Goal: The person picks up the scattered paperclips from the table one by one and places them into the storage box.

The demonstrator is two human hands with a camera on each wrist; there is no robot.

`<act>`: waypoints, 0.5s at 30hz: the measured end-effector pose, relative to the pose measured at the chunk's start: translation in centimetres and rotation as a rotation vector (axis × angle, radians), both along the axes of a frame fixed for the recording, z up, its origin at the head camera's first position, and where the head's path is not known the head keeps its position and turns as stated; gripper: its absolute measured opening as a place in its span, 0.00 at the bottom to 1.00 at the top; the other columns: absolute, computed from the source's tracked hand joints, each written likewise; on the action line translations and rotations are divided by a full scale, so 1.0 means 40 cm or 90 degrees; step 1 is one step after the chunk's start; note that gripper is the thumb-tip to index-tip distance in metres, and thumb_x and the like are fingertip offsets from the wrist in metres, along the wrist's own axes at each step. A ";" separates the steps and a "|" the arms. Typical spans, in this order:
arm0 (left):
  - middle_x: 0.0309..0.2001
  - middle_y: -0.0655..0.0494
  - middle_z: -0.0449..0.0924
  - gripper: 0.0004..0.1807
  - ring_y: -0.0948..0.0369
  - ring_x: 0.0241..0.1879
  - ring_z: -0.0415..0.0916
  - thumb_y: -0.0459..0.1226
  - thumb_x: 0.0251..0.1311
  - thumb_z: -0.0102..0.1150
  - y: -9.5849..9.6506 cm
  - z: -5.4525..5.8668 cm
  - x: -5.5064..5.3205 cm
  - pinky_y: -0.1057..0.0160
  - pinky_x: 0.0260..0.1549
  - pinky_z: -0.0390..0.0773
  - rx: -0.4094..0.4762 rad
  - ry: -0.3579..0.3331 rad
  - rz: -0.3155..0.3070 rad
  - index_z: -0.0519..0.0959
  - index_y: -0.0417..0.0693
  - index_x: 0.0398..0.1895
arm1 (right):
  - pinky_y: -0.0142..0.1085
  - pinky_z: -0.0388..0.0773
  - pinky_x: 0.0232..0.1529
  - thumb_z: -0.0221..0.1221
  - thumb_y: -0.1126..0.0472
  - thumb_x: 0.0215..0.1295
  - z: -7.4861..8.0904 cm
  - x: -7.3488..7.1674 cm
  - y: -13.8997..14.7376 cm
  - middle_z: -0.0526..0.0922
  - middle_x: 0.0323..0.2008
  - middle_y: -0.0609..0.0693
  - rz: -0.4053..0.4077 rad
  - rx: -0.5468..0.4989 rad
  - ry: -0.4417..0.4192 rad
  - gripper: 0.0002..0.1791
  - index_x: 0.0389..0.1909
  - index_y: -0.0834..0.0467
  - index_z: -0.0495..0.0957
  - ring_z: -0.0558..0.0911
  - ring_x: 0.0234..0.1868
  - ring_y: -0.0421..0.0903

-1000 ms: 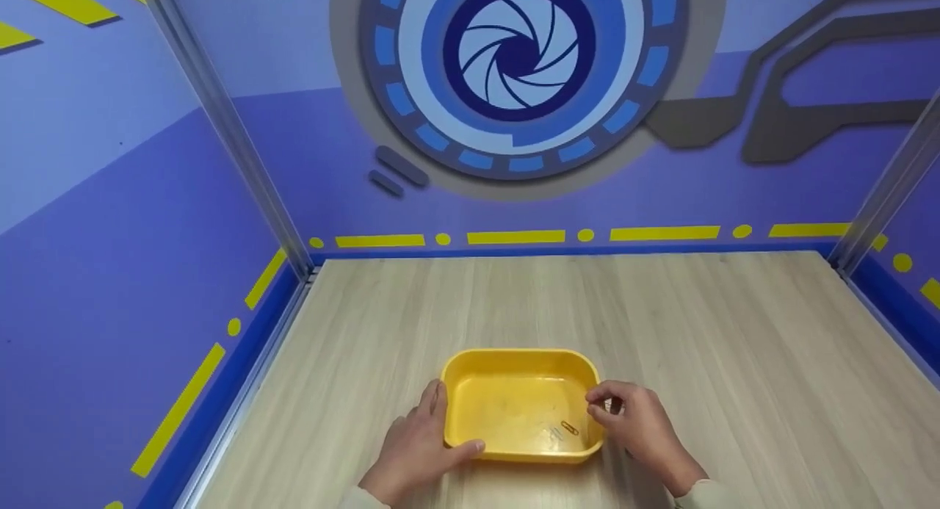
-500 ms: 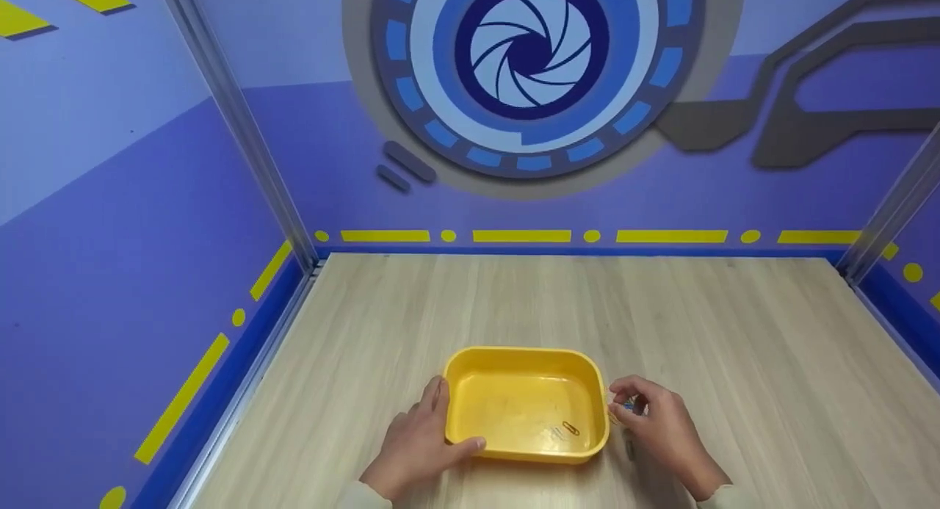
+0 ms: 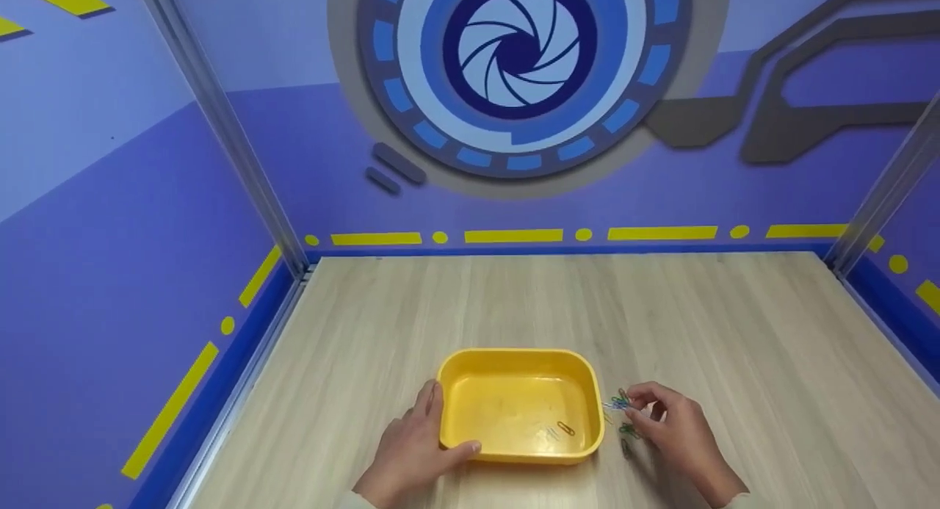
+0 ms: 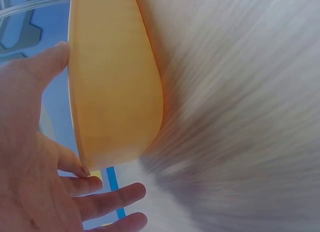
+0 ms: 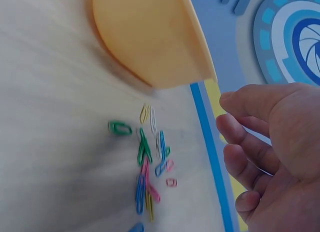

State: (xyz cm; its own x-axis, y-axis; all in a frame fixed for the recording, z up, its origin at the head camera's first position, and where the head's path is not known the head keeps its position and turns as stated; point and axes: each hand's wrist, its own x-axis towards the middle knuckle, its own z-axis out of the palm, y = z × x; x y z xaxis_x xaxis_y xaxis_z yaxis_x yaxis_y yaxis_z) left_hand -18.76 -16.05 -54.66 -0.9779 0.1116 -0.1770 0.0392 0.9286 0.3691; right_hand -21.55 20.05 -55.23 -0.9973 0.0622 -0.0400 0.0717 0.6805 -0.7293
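A yellow plastic box (image 3: 507,406) without a lid sits on the table in the head view. Inside lie an orange-looking paper clip (image 3: 565,428) and some pale ones (image 3: 552,433). My left hand (image 3: 415,443) holds the box's near left corner, thumb at the near rim and fingers along the left side. Right of the box, my right hand (image 3: 679,424) hovers beside a loose cluster of coloured paper clips (image 3: 620,404). The right wrist view shows its fingers loosely bent, nothing visible between them; the paper clips (image 5: 144,147) there are green, blue, pink, yellow and white.
Pale wood-look tabletop (image 3: 411,303) extends around the box. A blue-purple printed panel (image 3: 279,164) stands behind it, with further panels at both sides. Metal posts (image 3: 242,156) mark the back corners.
My right hand has moved right from the box's right rim to the loose paper clips, uncovering them. The left hand stays on the box; the head view shifts slightly.
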 end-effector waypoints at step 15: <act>0.72 0.50 0.43 0.65 0.53 0.54 0.68 0.76 0.37 0.46 0.009 -0.004 0.002 0.46 0.49 0.67 0.000 0.015 0.006 0.43 0.45 0.72 | 0.28 0.66 0.22 0.63 0.61 0.52 -0.030 0.023 0.061 0.78 0.31 0.44 -0.056 0.009 -0.060 0.13 0.40 0.53 0.79 0.70 0.31 0.42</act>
